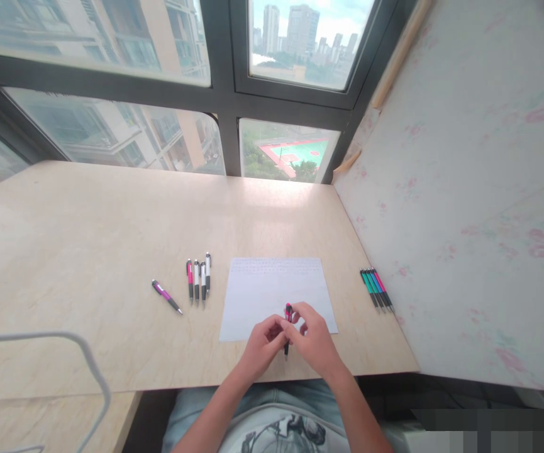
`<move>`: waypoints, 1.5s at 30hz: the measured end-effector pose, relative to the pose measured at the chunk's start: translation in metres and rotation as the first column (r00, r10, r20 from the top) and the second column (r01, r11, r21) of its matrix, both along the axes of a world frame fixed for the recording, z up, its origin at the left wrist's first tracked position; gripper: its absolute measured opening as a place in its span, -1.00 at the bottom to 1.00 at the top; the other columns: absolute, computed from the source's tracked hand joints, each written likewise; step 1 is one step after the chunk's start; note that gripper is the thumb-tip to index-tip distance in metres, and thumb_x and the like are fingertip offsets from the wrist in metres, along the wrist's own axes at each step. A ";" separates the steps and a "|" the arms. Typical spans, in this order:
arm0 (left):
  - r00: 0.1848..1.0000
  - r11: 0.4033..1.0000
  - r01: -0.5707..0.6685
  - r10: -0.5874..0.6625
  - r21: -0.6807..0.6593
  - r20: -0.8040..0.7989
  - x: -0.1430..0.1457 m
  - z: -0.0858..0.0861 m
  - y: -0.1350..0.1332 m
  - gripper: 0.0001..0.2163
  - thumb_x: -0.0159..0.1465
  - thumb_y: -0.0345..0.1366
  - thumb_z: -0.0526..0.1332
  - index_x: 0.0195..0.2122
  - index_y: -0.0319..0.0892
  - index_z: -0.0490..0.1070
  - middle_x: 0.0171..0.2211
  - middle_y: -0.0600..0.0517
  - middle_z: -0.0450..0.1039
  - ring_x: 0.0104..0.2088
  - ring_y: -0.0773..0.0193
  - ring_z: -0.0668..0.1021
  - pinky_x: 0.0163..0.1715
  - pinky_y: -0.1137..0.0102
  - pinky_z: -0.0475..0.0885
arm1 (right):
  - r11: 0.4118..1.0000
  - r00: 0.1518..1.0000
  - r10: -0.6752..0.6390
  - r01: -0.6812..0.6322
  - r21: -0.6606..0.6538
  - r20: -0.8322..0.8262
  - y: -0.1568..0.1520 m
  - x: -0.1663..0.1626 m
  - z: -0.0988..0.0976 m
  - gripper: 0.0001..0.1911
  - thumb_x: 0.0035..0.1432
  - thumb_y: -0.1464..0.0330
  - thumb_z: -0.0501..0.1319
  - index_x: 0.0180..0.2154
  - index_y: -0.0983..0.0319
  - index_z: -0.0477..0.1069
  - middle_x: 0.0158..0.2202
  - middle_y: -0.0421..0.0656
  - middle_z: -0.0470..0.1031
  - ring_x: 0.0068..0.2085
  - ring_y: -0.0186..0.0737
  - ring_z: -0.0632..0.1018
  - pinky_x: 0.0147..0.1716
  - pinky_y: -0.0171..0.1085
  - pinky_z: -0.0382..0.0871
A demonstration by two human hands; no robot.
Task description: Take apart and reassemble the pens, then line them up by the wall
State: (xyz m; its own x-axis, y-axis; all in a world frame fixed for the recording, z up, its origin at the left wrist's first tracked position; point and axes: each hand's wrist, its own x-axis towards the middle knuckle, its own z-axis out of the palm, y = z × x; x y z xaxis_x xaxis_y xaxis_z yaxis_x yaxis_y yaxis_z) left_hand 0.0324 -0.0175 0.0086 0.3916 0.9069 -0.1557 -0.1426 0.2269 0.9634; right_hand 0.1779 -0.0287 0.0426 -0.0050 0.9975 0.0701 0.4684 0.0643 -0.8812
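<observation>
Both my hands meet over the lower part of a white sheet of paper (272, 296) with lines of writing along its top. Between them is a pink-and-black pen (288, 309), its tip pointing down toward me. My left hand (266, 340) closes its fingertips on the pen's left side. From the right, my right hand (314, 333) pinches the same pen with thumb and fingers. The pen's middle is partly hidden by the fingers.
Left of the paper lie several pens (197, 282) in a row, with a purple pen (166, 297) slanted beside them. More pens (375, 289) lie by the right wall (465, 251). A grey-white cable (87, 352) arches at the lower left. Windows stand behind the table (111, 233).
</observation>
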 end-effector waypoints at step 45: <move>0.754 0.691 0.271 0.280 0.670 -0.594 -0.034 -0.005 0.022 -0.82 0.27 -0.40 0.09 -0.14 -0.12 0.43 -0.16 -0.10 0.48 -0.14 0.11 0.49 -0.12 0.19 0.35 | 0.804 0.562 -0.508 0.581 -0.125 -0.652 0.037 0.081 -0.041 -0.19 0.03 0.24 0.35 0.24 0.09 0.02 -0.31 -0.17 0.54 -0.32 -0.26 0.56 -0.36 -0.31 0.38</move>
State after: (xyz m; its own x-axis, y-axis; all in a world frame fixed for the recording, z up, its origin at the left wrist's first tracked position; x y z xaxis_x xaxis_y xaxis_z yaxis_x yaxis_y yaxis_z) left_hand -0.0013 0.0044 0.0032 0.4477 0.8403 0.3059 0.5302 -0.5249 0.6659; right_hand 0.2586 0.0085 0.0021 0.6184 0.7828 -0.0693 -0.2174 0.0856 -0.9723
